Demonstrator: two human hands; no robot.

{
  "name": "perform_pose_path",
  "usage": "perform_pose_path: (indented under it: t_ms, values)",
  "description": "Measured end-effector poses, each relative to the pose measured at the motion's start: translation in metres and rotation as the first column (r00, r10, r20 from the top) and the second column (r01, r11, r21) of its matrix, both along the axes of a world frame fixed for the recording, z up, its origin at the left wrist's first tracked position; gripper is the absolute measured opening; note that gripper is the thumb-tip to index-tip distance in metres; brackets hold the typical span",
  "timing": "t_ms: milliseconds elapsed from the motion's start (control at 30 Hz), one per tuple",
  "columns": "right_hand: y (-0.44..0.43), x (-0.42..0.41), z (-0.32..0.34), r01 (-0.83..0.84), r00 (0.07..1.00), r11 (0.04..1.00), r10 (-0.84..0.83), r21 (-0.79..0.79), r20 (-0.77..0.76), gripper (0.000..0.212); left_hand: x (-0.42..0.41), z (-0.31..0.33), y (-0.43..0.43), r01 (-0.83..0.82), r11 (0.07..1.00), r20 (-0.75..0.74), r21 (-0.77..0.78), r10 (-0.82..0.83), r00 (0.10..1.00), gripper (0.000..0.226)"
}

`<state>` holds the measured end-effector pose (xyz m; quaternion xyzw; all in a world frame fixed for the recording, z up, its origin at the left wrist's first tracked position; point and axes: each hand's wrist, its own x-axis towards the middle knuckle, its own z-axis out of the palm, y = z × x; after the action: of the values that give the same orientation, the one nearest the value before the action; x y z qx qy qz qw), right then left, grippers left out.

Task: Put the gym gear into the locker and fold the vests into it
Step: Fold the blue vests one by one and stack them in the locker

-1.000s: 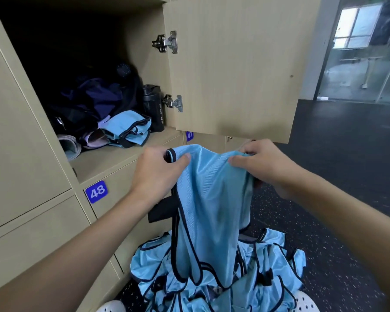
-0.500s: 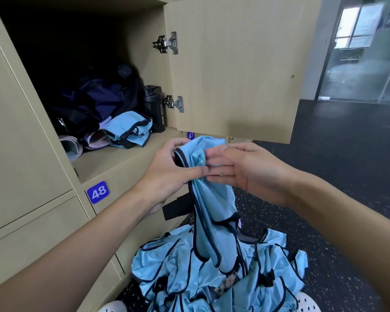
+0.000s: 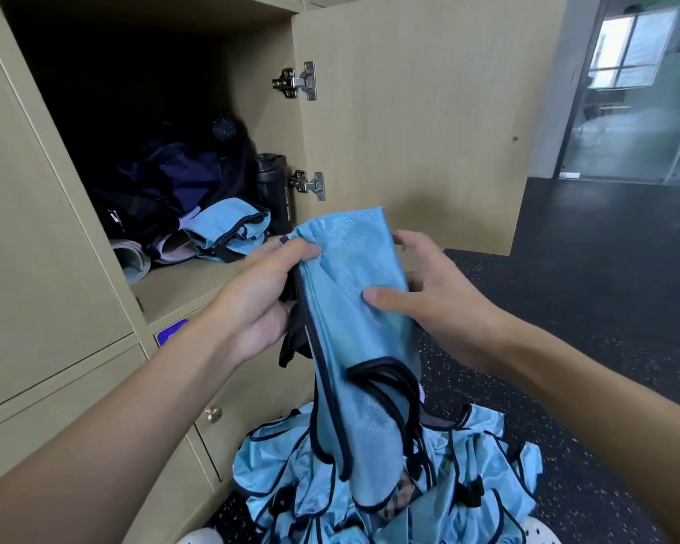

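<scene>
A light blue vest with black trim [image 3: 354, 308] hangs folded lengthwise in front of the open locker [image 3: 181, 284]. My left hand [image 3: 264, 292] grips its upper left edge, thumb on top. My right hand [image 3: 428, 292] holds its right side, thumb pressed on the front and fingers behind. A heap of more blue vests [image 3: 393, 488] lies on the floor below. Inside the locker lie a folded blue vest [image 3: 228, 229], a dark bag [image 3: 173, 182] and a black sport bottle [image 3: 275, 190].
The locker door [image 3: 409, 111] stands open to the right, just behind my hands. Shut lockers [image 3: 56, 386] fill the left and lower part of the wall. A rolled grey item [image 3: 130, 261] sits at the locker's left. Dark speckled floor [image 3: 585, 288] stretches right toward glass doors.
The vest was held spread by its top, then my hands came together folding it in half. Now it is a narrower strip, raised a little, with my right hand on its side.
</scene>
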<state>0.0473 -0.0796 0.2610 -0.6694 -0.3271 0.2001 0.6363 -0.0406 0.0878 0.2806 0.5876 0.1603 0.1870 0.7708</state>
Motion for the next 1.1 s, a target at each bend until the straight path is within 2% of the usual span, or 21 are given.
perform_pose_path:
  t_ms: [67,133,200,333,500,600,700,800,900,933,967,1033,1100]
  values:
    - [0.003,-0.003,0.002,0.096,0.995,0.993,-0.097,0.062,0.006,0.062,-0.001,-0.004,-0.006,0.002,0.999,-0.050,0.043,0.001,0.999,0.070]
    - [0.002,-0.004,0.004,0.160,0.987,0.976,-0.160,0.147,-0.013,0.062,-0.006,-0.009,-0.015,0.060,0.996,-0.108,0.071,-0.052,0.993,0.102]
    - [0.001,-0.001,0.004,0.216,0.976,0.958,-0.216,0.189,-0.020,0.063,-0.008,-0.012,-0.025,0.102,0.991,-0.135,0.084,-0.090,0.987,0.117]
    - [-0.004,0.004,0.002,0.199,0.980,0.969,-0.201,0.145,0.002,0.071,-0.006,-0.014,-0.028,0.005,0.990,-0.057,0.144,0.003,0.998,0.112]
    - [-0.005,0.004,-0.005,-0.068,0.997,0.994,0.070,0.089,-0.015,0.103,-0.008,-0.005,-0.027,-0.139,0.990,0.095,0.016,0.137,0.986,0.091]
    - [-0.001,0.002,-0.007,-0.076,0.997,0.995,0.074,0.066,0.037,0.095,-0.007,-0.001,-0.024,-0.186,0.982,0.110,-0.034,0.188,0.976,0.073]
    - [-0.001,0.001,-0.003,-0.054,0.998,0.992,0.050,0.110,0.040,0.077,-0.009,0.003,-0.016,-0.135,0.985,0.003,0.106,0.135,0.991,0.059]
    - [-0.003,0.002,-0.001,-0.025,0.999,0.992,0.022,0.124,0.027,0.071,-0.012,0.003,-0.007,0.031,0.941,-0.110,0.337,0.006,0.994,0.066]
    - [-0.005,0.004,0.001,-0.016,1.000,0.990,0.014,0.141,0.019,0.071,-0.014,-0.003,-0.004,0.082,0.756,-0.172,0.649,0.041,0.984,0.069]
    - [-0.005,0.004,0.002,-0.021,1.000,0.988,0.019,0.151,0.015,0.071,-0.015,-0.004,-0.006,0.095,0.701,-0.163,0.707,0.030,0.986,0.072]
    - [-0.006,0.004,0.003,-0.030,1.000,0.987,0.029,0.160,0.011,0.071,-0.016,-0.006,-0.007,0.110,0.683,-0.139,0.722,-0.012,0.990,0.080]
    - [-0.007,0.002,0.005,-0.055,0.998,0.984,0.058,0.171,-0.009,0.071,-0.016,-0.010,-0.010,0.151,0.704,-0.107,0.694,-0.106,0.989,0.091]
    - [-0.008,0.001,0.006,-0.059,0.997,0.983,0.066,0.175,-0.034,0.071,-0.017,-0.011,-0.014,0.139,0.704,-0.060,0.697,-0.135,0.989,0.086]
